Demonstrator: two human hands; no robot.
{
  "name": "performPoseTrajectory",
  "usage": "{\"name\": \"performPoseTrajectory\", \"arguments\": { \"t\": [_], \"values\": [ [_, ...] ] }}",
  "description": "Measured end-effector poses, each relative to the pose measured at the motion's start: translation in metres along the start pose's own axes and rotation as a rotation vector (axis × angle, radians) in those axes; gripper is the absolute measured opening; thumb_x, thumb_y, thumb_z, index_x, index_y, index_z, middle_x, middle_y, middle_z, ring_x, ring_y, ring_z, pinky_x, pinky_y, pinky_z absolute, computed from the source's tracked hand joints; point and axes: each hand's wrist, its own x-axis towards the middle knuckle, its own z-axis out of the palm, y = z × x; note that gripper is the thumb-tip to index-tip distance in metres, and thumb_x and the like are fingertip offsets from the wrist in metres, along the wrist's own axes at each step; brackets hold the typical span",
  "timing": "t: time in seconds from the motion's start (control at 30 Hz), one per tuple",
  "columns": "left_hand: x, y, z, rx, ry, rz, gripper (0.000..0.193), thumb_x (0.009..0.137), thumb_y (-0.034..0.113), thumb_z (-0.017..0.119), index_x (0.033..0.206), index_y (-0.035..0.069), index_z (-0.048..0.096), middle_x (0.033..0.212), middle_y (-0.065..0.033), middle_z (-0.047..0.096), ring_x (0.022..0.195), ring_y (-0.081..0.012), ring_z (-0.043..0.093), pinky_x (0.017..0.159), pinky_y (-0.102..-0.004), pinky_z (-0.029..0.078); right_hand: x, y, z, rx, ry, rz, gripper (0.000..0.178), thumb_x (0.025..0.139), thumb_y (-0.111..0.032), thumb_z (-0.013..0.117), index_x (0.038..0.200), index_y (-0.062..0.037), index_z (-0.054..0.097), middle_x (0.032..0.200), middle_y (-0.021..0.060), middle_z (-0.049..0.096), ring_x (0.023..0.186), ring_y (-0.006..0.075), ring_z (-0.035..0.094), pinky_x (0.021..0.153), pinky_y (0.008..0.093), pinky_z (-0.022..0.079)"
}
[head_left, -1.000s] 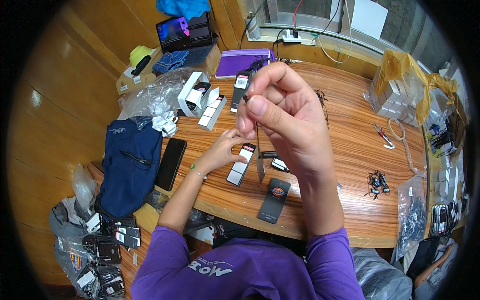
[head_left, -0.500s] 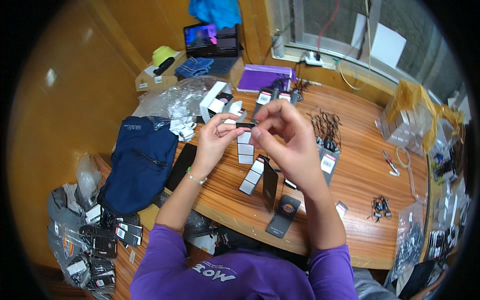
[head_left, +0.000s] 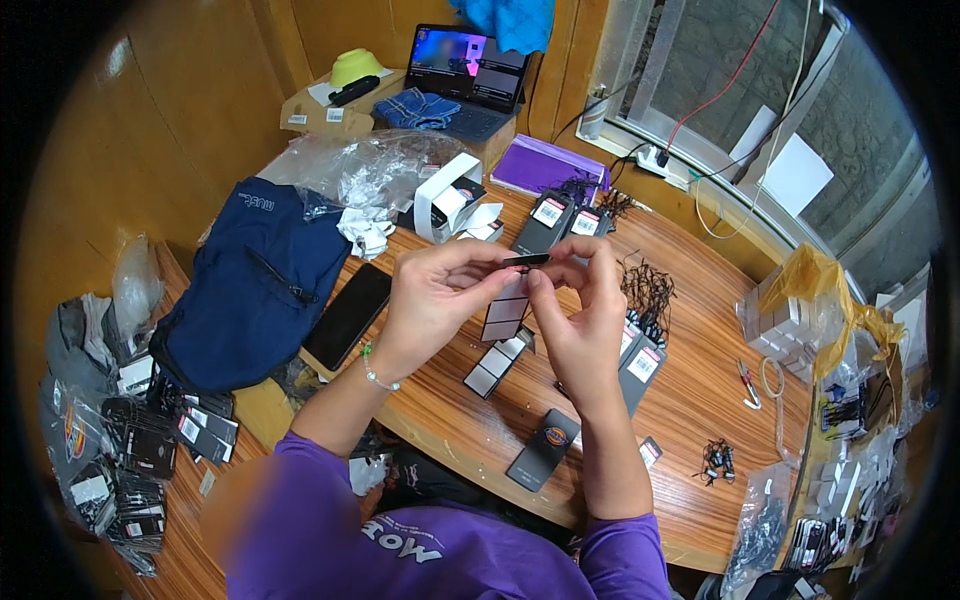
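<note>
My left hand [head_left: 432, 298] pinches the top of a strip of white stickers [head_left: 503, 316], which hangs below the fingers. At the same spot, the fingertips of my right hand [head_left: 583, 325] are closed on the strip's upper end, next to a small dark piece [head_left: 527, 260] seen nearly edge-on. Whether that piece belongs to the strip I cannot tell. Below, a second strip of white stickers [head_left: 490, 370] lies on the table. Near the table's front edge rests a dark grey hang tag [head_left: 543, 450] with an oval emblem. More barcoded tags [head_left: 640, 368] lie beside my right wrist, partly hidden by it.
Black cords [head_left: 648, 290] spread behind my right hand. To the left are a phone [head_left: 348, 315] and a navy fabric bag [head_left: 240, 290]. A white box [head_left: 440, 200], grey tags [head_left: 545, 225] and a laptop [head_left: 468, 70] stand farther back. Small scissors [head_left: 748, 383] lie right.
My right hand has come lower and closer to my left hand, both now at the strip's top. A dark tag that showed below my right hand is out of sight. The view has shifted.
</note>
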Motion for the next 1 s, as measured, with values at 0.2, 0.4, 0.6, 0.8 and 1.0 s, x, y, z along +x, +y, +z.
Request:
{"name": "performPoseTrajectory", "arguments": {
  "t": [0.2,0.4,0.6,0.8,1.0],
  "values": [
    [-0.002,0.01,-0.004,0.036,-0.038,0.006,0.016,0.078,-0.002,0.062,0.094,-0.005,0.062,0.086,-0.0082,0.065,0.076,-0.0114,0.062,0.066,-0.0216,0.052,-0.001,0.001,0.003,0.023,-0.01,-0.005,0.022,0.078,0.001,0.058,0.095,0.0005,0.046,0.083,0.0128,0.059,0.074,0.0189,0.063,0.065,0.0279,0.048],
    [-0.003,0.018,-0.006,0.092,-0.059,0.015,0.016,0.078,-0.001,0.062,0.094,-0.005,0.062,0.086,-0.0088,0.065,0.075,-0.0115,0.063,0.066,-0.0218,0.052,-0.004,0.004,0.008,0.024,0.044,-0.064,0.02,0.078,0.002,0.058,0.094,0.0012,0.046,0.081,0.0118,0.059,0.075,0.0173,0.062,0.066,0.027,0.048],
    [-0.004,0.021,-0.006,0.058,-0.034,-0.034,0.016,0.074,-0.001,0.065,0.09,-0.003,0.063,0.086,-0.0098,0.065,0.077,-0.0129,0.063,0.068,-0.023,0.051,-0.006,0.002,0.01,0.363,-0.015,0.09,0.02,0.082,0.002,0.054,0.098,-0.0011,0.042,0.08,0.0087,0.059,0.072,0.0121,0.059,0.065,0.0228,0.046],
    [-0.002,0.023,-0.011,0.32,-0.113,0.217,0.015,0.075,0.0,0.064,0.09,-0.001,0.063,0.083,-0.0092,0.065,0.074,-0.016,0.064,0.064,-0.0244,0.051,-0.002,0.003,0.003,0.687,-0.123,0.283,0.021,0.084,0.002,0.052,0.102,-0.0012,0.04,0.076,0.0071,0.059,0.072,0.01,0.057,0.065,0.0214,0.046],
    [0.001,0.022,-0.014,0.669,-0.09,0.556,0.016,0.068,0.002,0.064,0.084,0.003,0.065,0.082,-0.0058,0.063,0.073,-0.0215,0.063,0.063,-0.0295,0.051,0.002,0.003,0.003,0.55,-0.141,0.244,0.02,0.084,0.003,0.052,0.103,0.0024,0.049,0.079,0.0081,0.06,0.073,0.0106,0.057,0.067,0.0225,0.047]
  ]
}}
